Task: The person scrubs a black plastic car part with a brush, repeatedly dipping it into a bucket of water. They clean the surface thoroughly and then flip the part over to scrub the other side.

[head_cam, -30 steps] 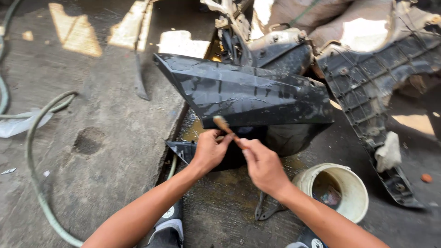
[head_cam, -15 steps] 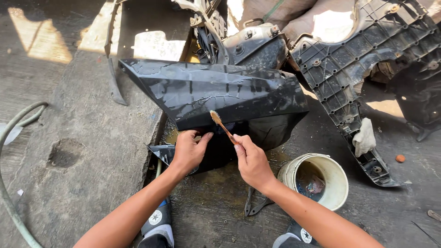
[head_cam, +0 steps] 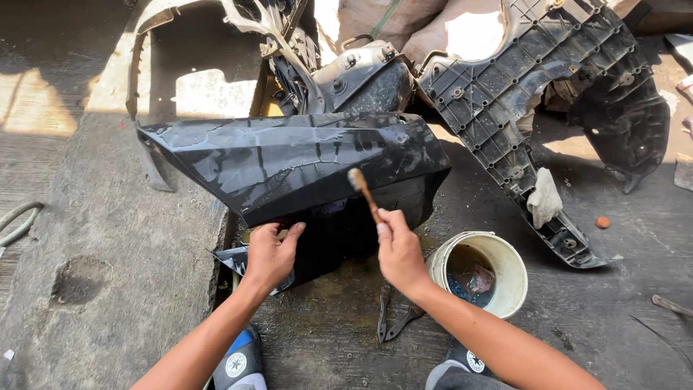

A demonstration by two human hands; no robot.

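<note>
The right hand [head_cam: 399, 253] had its fingers curled tight around the handle of a small brush [head_cam: 363, 192], pinching it so that the worn bristle head pointed up and away, touching the glossy face of a large black plastic body panel [head_cam: 289, 162]. The left hand [head_cam: 270, 255] had its fingers loosely bent and slightly spread, gripping the lower edge of the same panel, thumb on the near side. The panel stood tilted on the wet concrete floor [head_cam: 108, 253] directly in front of the person, its long pointed end reaching out to the left. Just right of the brush hand stood one pale round bucket [head_cam: 505, 261], open at the top, with dark liquid and a crumpled pinkish scrap inside. One pair of dark pliers [head_cam: 393, 321] lay on the floor between the two forearms. Two shoe tips [head_cam: 237, 361] showed at the bottom edge. Beyond the panel leaned at least two more black ribbed plastic covers [head_cam: 505, 94], one with a pale rag [head_cam: 543, 198] draped on it. A small orange cap [head_cam: 602, 222] lay near the right, and a length of green hose [head_cam: 18, 222] curved in at the far left.
</note>
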